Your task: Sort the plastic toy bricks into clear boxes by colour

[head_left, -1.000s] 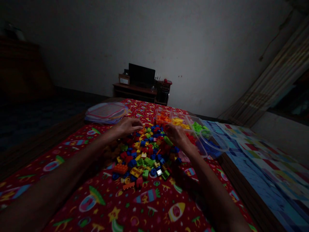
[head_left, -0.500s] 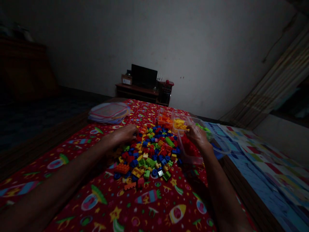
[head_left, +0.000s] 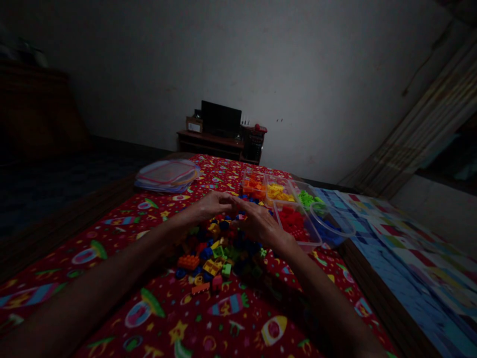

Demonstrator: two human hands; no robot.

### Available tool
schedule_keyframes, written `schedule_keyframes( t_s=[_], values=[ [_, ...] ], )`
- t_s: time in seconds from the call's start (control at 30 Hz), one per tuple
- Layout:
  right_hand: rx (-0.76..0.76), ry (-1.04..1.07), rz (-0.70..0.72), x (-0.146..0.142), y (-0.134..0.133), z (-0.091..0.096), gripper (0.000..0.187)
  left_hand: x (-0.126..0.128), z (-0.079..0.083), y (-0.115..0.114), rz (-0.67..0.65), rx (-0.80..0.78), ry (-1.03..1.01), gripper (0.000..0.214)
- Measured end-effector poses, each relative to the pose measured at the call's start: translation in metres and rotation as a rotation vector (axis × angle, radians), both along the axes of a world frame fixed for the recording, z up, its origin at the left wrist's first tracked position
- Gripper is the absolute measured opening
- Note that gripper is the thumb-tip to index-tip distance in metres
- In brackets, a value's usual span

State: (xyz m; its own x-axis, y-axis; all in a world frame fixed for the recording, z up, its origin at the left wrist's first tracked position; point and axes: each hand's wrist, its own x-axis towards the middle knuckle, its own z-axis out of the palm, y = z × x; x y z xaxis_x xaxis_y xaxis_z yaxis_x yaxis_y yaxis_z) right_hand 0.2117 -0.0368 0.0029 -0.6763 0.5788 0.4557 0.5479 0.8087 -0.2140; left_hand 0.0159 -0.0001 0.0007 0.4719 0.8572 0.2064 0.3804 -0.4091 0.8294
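Observation:
Over a heap of coloured toy building bricks (head_left: 212, 267), my left hand (head_left: 213, 205) and my right hand (head_left: 259, 221) meet fingertip to fingertip. The left fingers are curled in a pinch; what they hold, if anything, is hidden. My right hand reaches in from the right with its fingers drawn together, and its grip is too dark to make out. Close to the right wrist stands a clear box of red bricks (head_left: 294, 224). Behind it are boxes with orange bricks (head_left: 254, 185), yellow bricks (head_left: 278, 192) and green bricks (head_left: 307, 199). Blue bricks (head_left: 328, 228) fill a rounder container.
A stack of clear lids (head_left: 167, 175) lies at the left on the red patterned cloth (head_left: 208, 328). A blue patchwork cover (head_left: 391, 268) spreads along the right. Beyond the far end stands a low desk with a dark screen (head_left: 221, 118).
My right hand has left the boxes and swung left over the heap to meet my left hand. My left hand has shifted slightly right.

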Motion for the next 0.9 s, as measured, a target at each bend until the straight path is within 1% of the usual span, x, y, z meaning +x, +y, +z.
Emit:
schedule_keyframes(
  t_s=[0.07,0.13,0.17,0.23,0.3,0.33,0.37,0.4,0.47,0.53,0.63,0.7,0.8,0.87,0.9],
  values=[
    [-0.01,-0.006,-0.012,-0.001,0.002,-0.002,0.051,0.008,0.002,-0.008,-0.006,-0.015,-0.011,0.039],
    [0.012,-0.016,-0.082,0.005,0.007,-0.001,0.038,0.01,0.002,-0.01,0.014,-0.031,0.011,0.041],
    [0.03,-0.022,-0.132,0.01,0.01,0.001,0.035,0.009,0.001,-0.009,0.049,-0.009,0.04,0.041],
    [0.056,-0.06,-0.265,0.025,0.015,0.006,0.032,-0.001,-0.003,-0.001,0.177,0.126,0.146,0.04],
    [0.052,-0.141,-0.431,0.042,0.018,0.014,0.032,-0.014,-0.012,0.009,0.305,0.331,0.294,0.034],
    [0.038,-0.195,-0.519,0.05,0.018,0.018,0.031,-0.02,-0.018,0.015,0.31,0.414,0.365,0.033],
    [0.022,-0.248,-0.603,0.058,0.018,0.022,0.03,-0.026,-0.024,0.019,0.279,0.459,0.42,0.034],
    [0.009,-0.294,-0.68,0.065,0.018,0.025,0.029,-0.03,-0.029,0.023,0.247,0.46,0.462,0.035],
    [-0.006,-0.364,-0.795,0.077,0.017,0.029,0.027,-0.034,-0.036,0.026,0.21,0.397,0.503,0.037],
    [-0.012,-0.402,-0.849,0.085,0.018,0.031,0.026,-0.033,-0.037,0.025,0.218,0.349,0.503,0.034],
    [-0.015,-0.4,-0.827,0.083,0.019,0.03,0.026,-0.03,-0.03,0.021,0.249,0.381,0.469,0.026],
    [0.003,-0.376,-0.753,0.071,0.017,0.028,0.027,-0.028,-0.025,0.018,0.282,0.397,0.421,0.025],
    [0.016,-0.36,-0.568,0.042,0.007,0.022,0.025,-0.027,-0.02,0.018,0.343,0.361,0.317,0.024],
    [0.003,-0.365,-0.405,0.021,-0.003,0.014,0.023,-0.026,-0.017,0.02,0.371,0.289,0.214,0.032],
    [0.022,-0.347,-0.316,0.012,-0.008,0.01,0.022,-0.025,-0.015,0.021,0.366,0.232,0.155,0.039]
  ],
)
